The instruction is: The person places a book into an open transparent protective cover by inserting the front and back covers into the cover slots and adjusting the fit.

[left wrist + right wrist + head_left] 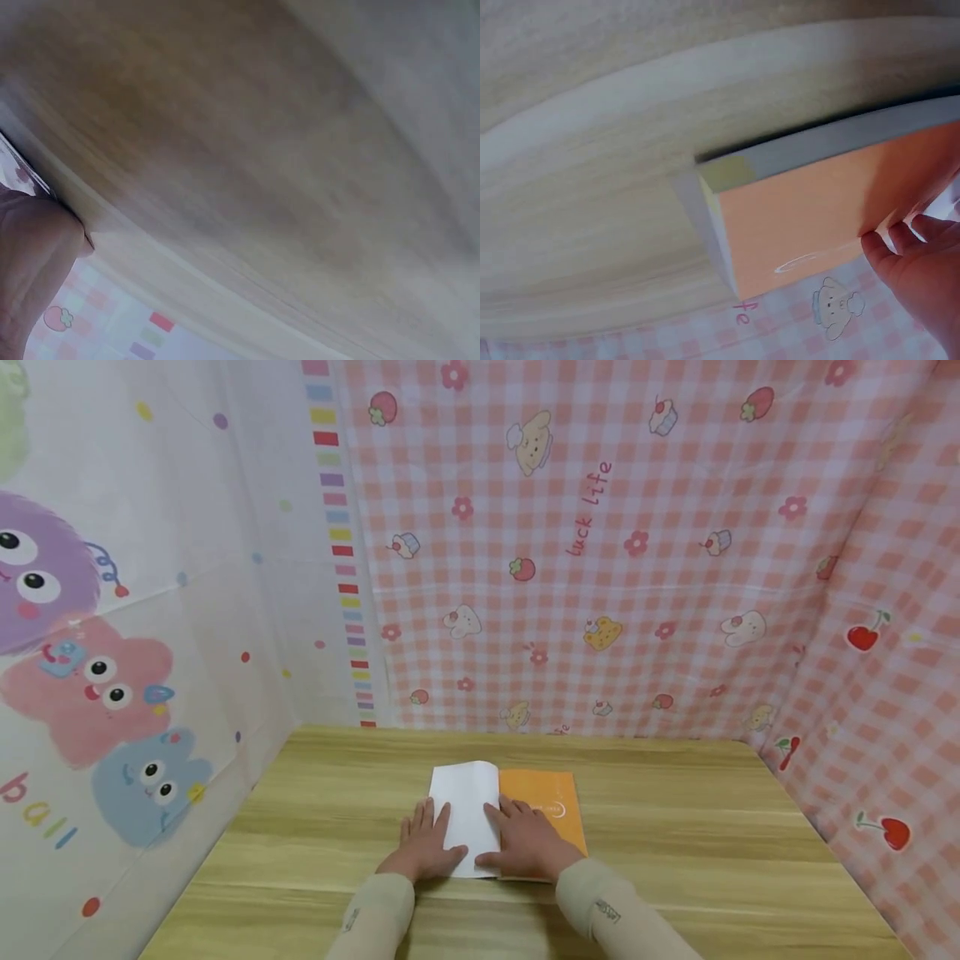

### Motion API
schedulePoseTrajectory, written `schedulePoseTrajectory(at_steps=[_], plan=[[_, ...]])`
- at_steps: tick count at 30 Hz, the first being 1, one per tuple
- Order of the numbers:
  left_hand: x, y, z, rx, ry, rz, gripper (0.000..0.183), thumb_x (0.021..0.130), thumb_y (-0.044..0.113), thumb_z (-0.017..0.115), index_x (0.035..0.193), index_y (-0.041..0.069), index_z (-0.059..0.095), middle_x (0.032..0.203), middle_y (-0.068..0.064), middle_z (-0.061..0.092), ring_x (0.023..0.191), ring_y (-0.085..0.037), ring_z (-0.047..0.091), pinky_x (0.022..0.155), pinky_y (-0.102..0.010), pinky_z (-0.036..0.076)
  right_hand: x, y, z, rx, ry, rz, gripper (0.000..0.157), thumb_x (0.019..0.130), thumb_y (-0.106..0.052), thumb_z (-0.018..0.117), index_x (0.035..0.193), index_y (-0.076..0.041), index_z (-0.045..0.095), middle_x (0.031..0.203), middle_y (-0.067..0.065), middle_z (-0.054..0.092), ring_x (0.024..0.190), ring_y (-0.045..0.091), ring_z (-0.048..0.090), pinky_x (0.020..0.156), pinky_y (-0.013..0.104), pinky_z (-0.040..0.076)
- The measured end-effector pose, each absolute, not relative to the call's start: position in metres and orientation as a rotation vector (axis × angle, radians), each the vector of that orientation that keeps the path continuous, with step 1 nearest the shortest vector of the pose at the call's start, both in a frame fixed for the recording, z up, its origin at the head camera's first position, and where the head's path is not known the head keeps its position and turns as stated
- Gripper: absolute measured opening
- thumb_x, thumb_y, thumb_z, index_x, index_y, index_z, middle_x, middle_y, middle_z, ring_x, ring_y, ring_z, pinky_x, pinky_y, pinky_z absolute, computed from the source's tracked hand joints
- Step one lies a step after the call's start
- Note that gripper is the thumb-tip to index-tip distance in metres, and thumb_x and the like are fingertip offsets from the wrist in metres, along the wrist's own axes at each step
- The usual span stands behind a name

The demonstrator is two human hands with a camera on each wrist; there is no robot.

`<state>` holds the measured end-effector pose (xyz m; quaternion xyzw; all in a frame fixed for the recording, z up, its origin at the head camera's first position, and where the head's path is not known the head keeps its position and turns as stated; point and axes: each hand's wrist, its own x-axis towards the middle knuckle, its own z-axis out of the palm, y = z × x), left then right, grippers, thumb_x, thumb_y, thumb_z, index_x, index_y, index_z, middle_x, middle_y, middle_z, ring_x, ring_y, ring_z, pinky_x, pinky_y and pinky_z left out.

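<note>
An open book lies on the wooden table, with a white page (468, 789) on the left and an orange page (551, 785) bearing white print on the right. My left hand (425, 845) rests with straight fingers along the left edge of the white page, its thumb on the paper. Spread over the middle fold and the orange page is my right hand (531, 843), thumb pointing left across the white page. In the right wrist view, the fingertips touch the orange page (802, 217) and the thick stack of pages shows beneath. The left wrist view catches only part of the left hand (34, 255).
The wood-grained table (675, 827) extends around the book. A pink checked cloth (600, 568) hangs behind it and on the right. A white cloth (195, 635) with cartoon figures hangs on the left.
</note>
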<state>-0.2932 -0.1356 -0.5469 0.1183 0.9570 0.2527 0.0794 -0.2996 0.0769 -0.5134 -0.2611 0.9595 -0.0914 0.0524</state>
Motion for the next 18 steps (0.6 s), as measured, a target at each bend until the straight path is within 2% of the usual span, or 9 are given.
schedulePoseTrajectory(at_steps=[3, 8, 13, 18], plan=[[-0.293, -0.136, -0.546, 0.351, 2.857, 0.792, 0.085, 0.094, 0.049, 0.055, 0.154, -0.004, 0.025, 0.159, -0.033, 0.007, 0.148, -0.046, 0.000, 0.115, -0.062, -0.001, -0.302, 0.076, -0.519, -0.817, 2.917, -0.257, 0.084, 0.087, -0.066, 0.060, 0.153, -0.018, 0.040, 0.156, 0.018, 0.034, 0.139, 0.041, 0.035, 0.108, 0.060, 0.032], [-0.297, -0.134, -0.548, 0.337, 2.846, 0.788, 0.090, 0.096, 0.061, 0.047, 0.155, -0.001, 0.023, 0.160, -0.030, 0.007, 0.148, -0.046, -0.001, 0.114, -0.064, -0.001, -0.301, 0.072, -0.520, -0.809, 2.934, -0.207, 0.083, 0.086, -0.068, 0.061, 0.152, -0.021, 0.043, 0.156, 0.018, 0.035, 0.138, 0.041, 0.035, 0.107, 0.059, 0.033], [-0.299, -0.131, -0.553, 0.339, 2.881, 0.725, 0.091, 0.094, 0.066, 0.046, 0.155, 0.001, 0.027, 0.161, -0.028, 0.012, 0.147, -0.049, 0.002, 0.112, -0.068, 0.001, -0.298, 0.069, -0.518, -0.825, 2.965, -0.175, 0.084, 0.083, -0.068, 0.064, 0.150, -0.021, 0.046, 0.154, 0.019, 0.037, 0.136, 0.043, 0.038, 0.104, 0.059, 0.036], [-0.303, -0.129, -0.565, 0.327, 2.909, 0.614, 0.087, 0.094, 0.066, 0.045, 0.156, 0.007, 0.028, 0.162, -0.024, 0.008, 0.148, -0.047, -0.001, 0.113, -0.066, 0.001, -0.296, 0.074, -0.515, -0.846, 2.965, -0.244, 0.082, 0.086, -0.064, 0.064, 0.150, -0.016, 0.046, 0.153, 0.020, 0.039, 0.136, 0.043, 0.038, 0.105, 0.060, 0.035]])
